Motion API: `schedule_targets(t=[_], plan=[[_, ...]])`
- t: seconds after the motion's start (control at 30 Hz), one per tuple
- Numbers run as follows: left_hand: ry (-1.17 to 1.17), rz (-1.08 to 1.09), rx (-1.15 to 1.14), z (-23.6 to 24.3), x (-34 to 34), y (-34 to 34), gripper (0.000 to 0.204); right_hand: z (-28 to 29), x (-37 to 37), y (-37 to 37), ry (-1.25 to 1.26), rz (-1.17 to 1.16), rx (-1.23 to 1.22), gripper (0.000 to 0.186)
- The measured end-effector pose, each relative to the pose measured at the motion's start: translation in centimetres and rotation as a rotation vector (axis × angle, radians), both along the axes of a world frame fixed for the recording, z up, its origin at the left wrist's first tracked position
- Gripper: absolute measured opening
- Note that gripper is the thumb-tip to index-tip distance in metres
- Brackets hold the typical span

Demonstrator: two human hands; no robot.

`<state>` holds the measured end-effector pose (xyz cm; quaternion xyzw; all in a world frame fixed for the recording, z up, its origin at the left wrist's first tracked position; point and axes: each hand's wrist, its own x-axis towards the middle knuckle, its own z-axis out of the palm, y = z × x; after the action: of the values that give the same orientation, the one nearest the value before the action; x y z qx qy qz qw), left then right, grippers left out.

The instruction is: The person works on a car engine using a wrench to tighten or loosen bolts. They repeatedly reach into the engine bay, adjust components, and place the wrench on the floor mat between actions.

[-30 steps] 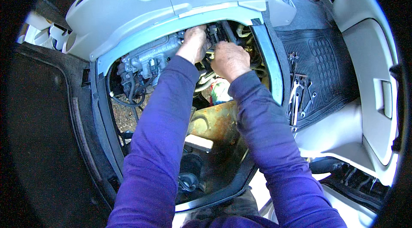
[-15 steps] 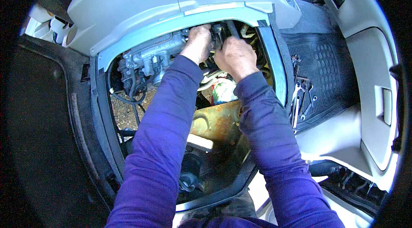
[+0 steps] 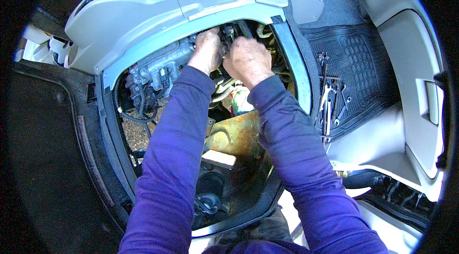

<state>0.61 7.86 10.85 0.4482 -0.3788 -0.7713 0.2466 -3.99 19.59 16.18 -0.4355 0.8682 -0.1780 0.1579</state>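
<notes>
My left hand (image 3: 206,52) reaches into the open engine bay beside a grey engine manifold (image 3: 155,70), fingers curled at its upper edge among dark fittings and mostly hidden. My right hand (image 3: 248,61) is closed just to its right, knuckles up; whatever its fingers grip is out of sight. Corrugated hoses (image 3: 221,92) run below the hands, with a colourful crumpled item (image 3: 241,101) under them. A rusty yellowish panel (image 3: 234,137) lies between my forearms. A pale blue frame (image 3: 299,67) borders the opening.
Several wrenches and other tools (image 3: 328,105) lie at the right on a black rubber mat (image 3: 358,58). A grey door panel (image 3: 409,91) stands beyond. Grey moulded trim (image 3: 134,19) runs across the top; a dark carpeted surface (image 3: 45,149) fills the left.
My right hand has shifted slightly up and left, closer to my left hand. The whole view has moved a little; both hands remain among the engine fittings.
</notes>
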Motion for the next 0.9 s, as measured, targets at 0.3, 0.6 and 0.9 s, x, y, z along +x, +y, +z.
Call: schedule_targets(t=[0.3,0.6,0.9], plan=[[0.032,-0.022,0.064,0.3,0.4,-0.1,0.033,0.6,-0.4,-3.0,0.172,-0.047,-0.283,0.033],[0.085,-0.068,0.0,-1.7,-0.6,-1.3,0.025,0.4,-0.5,-0.5,-0.022,0.079,0.223,0.028],[0.005,-0.087,0.039,-1.3,0.8,-1.0,0.034,0.7,-0.1,-1.6,0.083,-0.034,-0.254,0.031]])
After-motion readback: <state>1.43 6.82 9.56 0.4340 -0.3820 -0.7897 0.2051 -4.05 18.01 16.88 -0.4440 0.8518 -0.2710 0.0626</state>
